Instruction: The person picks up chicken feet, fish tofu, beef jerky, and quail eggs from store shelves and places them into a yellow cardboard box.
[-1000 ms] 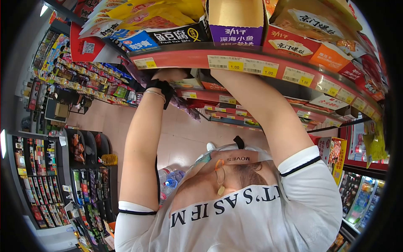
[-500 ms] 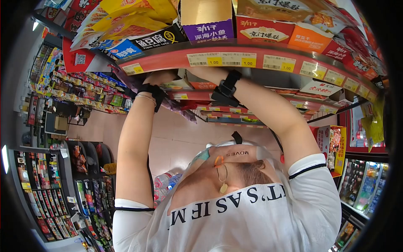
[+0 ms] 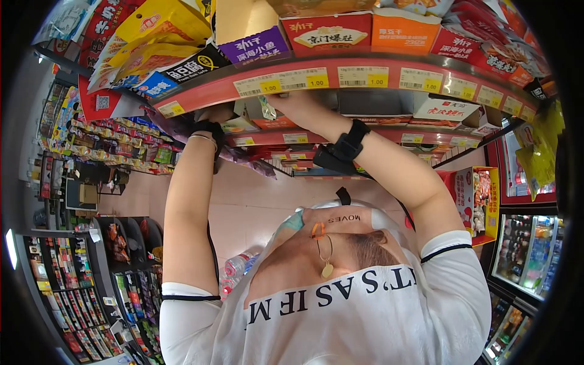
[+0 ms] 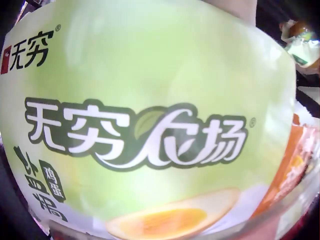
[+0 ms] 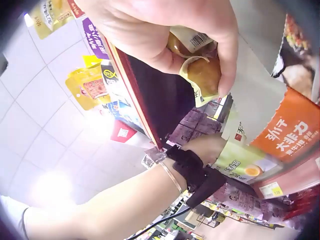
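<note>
Under red shelf [image 3: 389, 91]: your right hand [image 5: 160, 30] pinches small snack packets [image 5: 200, 70] just below shelf lip, fingers and thumb curled round them; compact grip suits narrow gap. Your left hand [image 5: 207, 147] against green egg box [image 4: 150, 100], likely bracing it; finger curl hidden.

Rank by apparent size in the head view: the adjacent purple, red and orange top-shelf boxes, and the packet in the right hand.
Red box
orange box and purple box, too alike to rank
packet in the right hand, smallest

price tag [image 3: 318, 81]: "1.00" | green box [image 4: 150, 75]: "无穷农场" | purple box [image 3: 255, 50]: "深海小鱼" | headband [image 3: 344, 218]: "MOVES" | shirt [image 3: 328, 298]: "T'S AS IF M"
</note>
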Motion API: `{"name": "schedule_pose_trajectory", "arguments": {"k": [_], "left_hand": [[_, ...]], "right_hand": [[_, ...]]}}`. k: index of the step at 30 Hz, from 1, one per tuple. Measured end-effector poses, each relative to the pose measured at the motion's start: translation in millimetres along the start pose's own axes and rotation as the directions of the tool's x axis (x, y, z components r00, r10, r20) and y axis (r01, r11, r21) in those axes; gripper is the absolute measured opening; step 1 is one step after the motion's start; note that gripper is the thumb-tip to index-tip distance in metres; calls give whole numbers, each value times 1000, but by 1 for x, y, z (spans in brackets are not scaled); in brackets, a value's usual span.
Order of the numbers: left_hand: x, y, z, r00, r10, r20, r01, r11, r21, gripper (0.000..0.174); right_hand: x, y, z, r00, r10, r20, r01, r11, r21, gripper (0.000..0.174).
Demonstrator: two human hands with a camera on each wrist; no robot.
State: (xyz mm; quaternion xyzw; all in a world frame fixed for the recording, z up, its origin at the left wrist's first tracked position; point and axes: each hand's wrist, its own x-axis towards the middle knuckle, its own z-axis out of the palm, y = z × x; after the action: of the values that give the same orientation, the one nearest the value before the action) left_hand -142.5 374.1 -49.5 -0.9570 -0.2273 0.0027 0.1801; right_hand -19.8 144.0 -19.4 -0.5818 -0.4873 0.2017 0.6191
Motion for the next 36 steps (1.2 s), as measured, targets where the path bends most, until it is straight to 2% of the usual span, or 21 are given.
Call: {"name": "schedule_pose_trajectory", "arguments": {"k": [1, 2, 4, 7, 8, 10, 11, 13, 15, 16, 17, 18, 19, 20, 22, 23, 26, 29, 33, 35, 36], "left_hand": [[0, 0, 1, 998, 35, -50, -28, 991, 128, 52], [1, 0, 3, 998, 38, -50, -31, 991, 129, 52], [1, 2, -3, 973, 103, -205, -107, 994, -7, 43], [-1, 2, -18, 888, 147, -435, -247, 952, -182, 30], [-3, 2, -24, 889, 147, -433, -245, 953, -180, 30], [-8, 4, -41, 992, 61, -108, -100, 907, -410, 49], [-11, 3, -42, 992, 60, -108, -99, 908, -408, 49], [-20, 0, -40, 929, 100, -355, -236, 902, -362, 46], [-29, 0, -40, 925, 20, -379, -212, 857, -470, 47], [-35, 2, -42, 917, -62, -394, -193, 795, -575, 48], [-42, 4, -44, 918, -58, -393, -195, 795, -575, 48], [-51, 11, -56, 914, -141, -379, -108, 818, -565, 48], [-59, 18, -66, 902, -222, -369, -22, 832, -554, 48], [-67, 24, -71, 903, -214, -372, -32, 832, -555, 48], [-80, 34, -76, 850, -377, -369, 28, 731, -682, 47], [-85, 37, -75, 806, -359, -470, -20, 778, -628, 41], [-109, 41, -76, 795, -328, -510, -52, 801, -597, 35], [-131, 49, -86, 753, -307, -582, -267, 666, -697, 33], [-151, 66, -80, 870, -229, -437, -370, 283, -885, 36], [-156, 82, -63, 929, -146, -339, -331, 75, -941, 37], [-158, 93, -57, 946, -97, -309, -307, 31, -951, 36]], "right_hand": [[-5, -3, -4, 1000, 0, -4, 0, 1000, 1, 31], [-9, -5, -7, 999, 43, -12, -43, 998, 37, 33], [-15, -1, -11, 996, 88, -18, -86, 993, 75, 35], [-19, 5, -14, 994, 9, -111, 0, 997, 78, 39], [-22, 4, -17, 996, 44, -79, -37, 995, 95, 39], [-25, 2, -18, 996, 77, -48, -71, 991, 110, 39], [-27, 3, -17, 993, 84, -85, -66, 980, 189, 39], [-30, 3, -18, 988, 94, -121, -59, 961, 271, 39], [-34, 4, -21, 979, 203, -16, -184, 917, 353, 44], [-37, 5, -20, 979, 205, -17, -186, 916, 355, 44], [-40, 8, -19, 982, 180, -59, -146, 920, 365, 47], [-44, 9, -19, 983, 154, -105, -105, 923, 371, 49], [-48, 7, -20, 981, 156, -112, -104, 923, 370, 49], [-52, 3, -23, 979, 187, -81, -143, 911, 386, 50], [-60, 0, -29, 974, 220, -63, -178, 901, 397, 52], [-65, 0, -32, 977, 207, -47, -169, 892, 419, 52], [-84, -9, -44, 973, 230, -29, -184, 842, 508, 53], [-116, -26, -50, 944, 318, -84, -211, 781, 588, 53], [-170, -23, -65, 914, 352, -203, -165, 778, 607, 53], [-203, -21, -73, 875, 368, -314, -131, 805, 579, 51], [-221, -26, -76, 856, 397, -331, -140, 795, 591, 50]]}}
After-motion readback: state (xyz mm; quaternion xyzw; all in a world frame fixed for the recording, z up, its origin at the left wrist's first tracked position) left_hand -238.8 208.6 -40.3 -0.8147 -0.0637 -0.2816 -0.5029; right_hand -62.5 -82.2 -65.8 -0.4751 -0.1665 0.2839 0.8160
